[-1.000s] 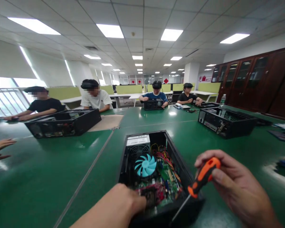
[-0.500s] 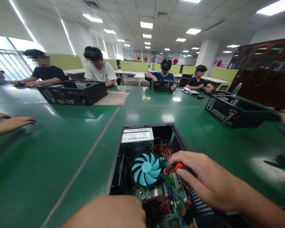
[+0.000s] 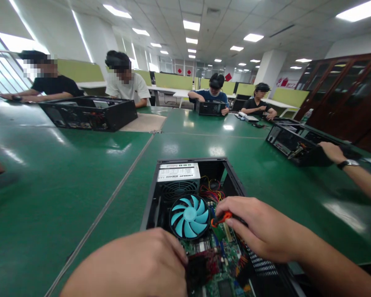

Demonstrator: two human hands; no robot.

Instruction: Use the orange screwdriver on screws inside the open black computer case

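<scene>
In front of me an open computer case (image 3: 148,208) lies on the table with its insides facing up. My right hand (image 3: 256,227) is closed around an orange and black screwdriver (image 3: 221,219), held over the motherboard (image 3: 224,264) just right of the turquoise cooling fan (image 3: 190,214). The screwdriver's tip is hard to make out. My left hand (image 3: 139,264) is curled at the case's near left side, its fingertips beside a red expansion card (image 3: 210,262). Its back hides most of the fingers, and what they grip cannot be seen.
A power supply (image 3: 179,172) with a white label fills the case's far left corner, beside coloured cables (image 3: 212,193). Other open cases stand on the green table at left (image 3: 89,115) and right (image 3: 299,144). Several people sit around it. A co-worker's hand (image 3: 332,152) touches the right case.
My left hand has risen further into view along the case. My right hand has shifted slightly left with the screwdriver. A co-worker's hand at left has drawn back; another has reached the right case.
</scene>
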